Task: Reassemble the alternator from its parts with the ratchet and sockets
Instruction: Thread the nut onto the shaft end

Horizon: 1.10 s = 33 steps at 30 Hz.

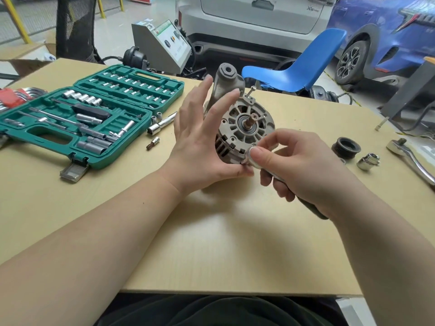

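Note:
The grey alternator [244, 124] stands on the table with its shaft pointing up toward me and a mounting arm rising behind. A long bolt [251, 90] sticks out at its top edge. My left hand [200, 140] steadies the housing from the left, fingers straight, thumb at the lower rim. My right hand [299, 165] grips a small ratchet [255, 158], thumb on its round head, which sits at the housing's lower right rim. The dark handle runs back under my palm.
An open green socket case [77, 118] lies at the left, loose sockets and an extension [162, 124] beside it. A black pulley [346, 147], a socket [368, 161], a large chrome ratchet [412, 158] and a bolt [381, 123] lie at the right. Blue chair behind.

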Tool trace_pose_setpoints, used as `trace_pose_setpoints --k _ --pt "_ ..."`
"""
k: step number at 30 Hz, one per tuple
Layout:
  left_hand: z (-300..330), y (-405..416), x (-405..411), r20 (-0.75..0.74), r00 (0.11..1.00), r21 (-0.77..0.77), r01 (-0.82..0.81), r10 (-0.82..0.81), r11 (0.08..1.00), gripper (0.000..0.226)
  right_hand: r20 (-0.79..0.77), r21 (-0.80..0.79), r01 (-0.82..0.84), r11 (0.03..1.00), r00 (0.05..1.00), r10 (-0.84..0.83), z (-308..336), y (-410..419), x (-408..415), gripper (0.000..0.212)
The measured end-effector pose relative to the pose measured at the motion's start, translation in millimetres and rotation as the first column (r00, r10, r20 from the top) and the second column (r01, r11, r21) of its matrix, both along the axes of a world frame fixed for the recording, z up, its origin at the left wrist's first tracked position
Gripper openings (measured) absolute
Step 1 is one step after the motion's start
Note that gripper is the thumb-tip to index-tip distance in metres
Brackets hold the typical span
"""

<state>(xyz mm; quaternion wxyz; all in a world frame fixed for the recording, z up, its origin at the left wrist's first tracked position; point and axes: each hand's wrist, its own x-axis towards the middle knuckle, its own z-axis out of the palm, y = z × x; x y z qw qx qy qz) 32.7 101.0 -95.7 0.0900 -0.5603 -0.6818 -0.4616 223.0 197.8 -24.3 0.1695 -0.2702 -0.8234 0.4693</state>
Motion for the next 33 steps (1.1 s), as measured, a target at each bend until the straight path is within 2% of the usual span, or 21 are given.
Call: trace_pose_setpoints --k 4,8,10,14,17,22,27,31,33 --pt "-5 2 -1 0.162 0.982 -0.043 0.106 -0.098 0.993 0.124 0.072 0.193 -0.079 0.978 0.995 0.067 9 7 0 0.014" --pt "-7 4 -3 0.195 0.970 -0.010 0.150 -0.145 0.989 0.117 0.091 0.256 -0.072 0.964 0.995 0.050 10 9 -1 0.011" --pt "-9 5 -4 0.201 0.964 0.018 0.177 -0.177 0.984 0.111 0.069 0.184 -0.067 0.981 0.996 0.055 6 7 -1 0.015" --pt "-10 5 -7 0.237 0.935 0.049 0.261 -0.265 0.964 0.098 -0.043 -0.142 0.015 0.990 0.999 -0.021 -8 -6 -2 0.021" --pt "-8 4 -10 0.237 0.932 0.036 0.275 -0.275 0.961 0.097 -0.123 -0.217 0.061 0.974 0.988 -0.089 -13 -13 -1 0.026" --pt "-8 5 -3 0.239 0.941 0.050 0.233 -0.238 0.971 0.101 -0.116 -0.061 0.083 0.995 0.989 -0.090 -12 -14 -3 0.025" --pt "-4 5 1 0.247 0.943 0.140 0.191 -0.221 0.971 0.092 -0.097 -0.005 0.074 0.997 0.992 -0.074 -13 -15 -3 0.024" --pt "-2 4 -1 0.240 0.941 0.155 0.204 -0.237 0.967 0.093 0.071 0.234 -0.071 0.970 0.996 0.056 3 0 -2 0.012" --pt "-2 4 -3 0.233 0.939 0.158 0.221 -0.254 0.962 0.094 0.124 0.292 -0.118 0.949 0.989 0.085 13 7 -2 0.004"
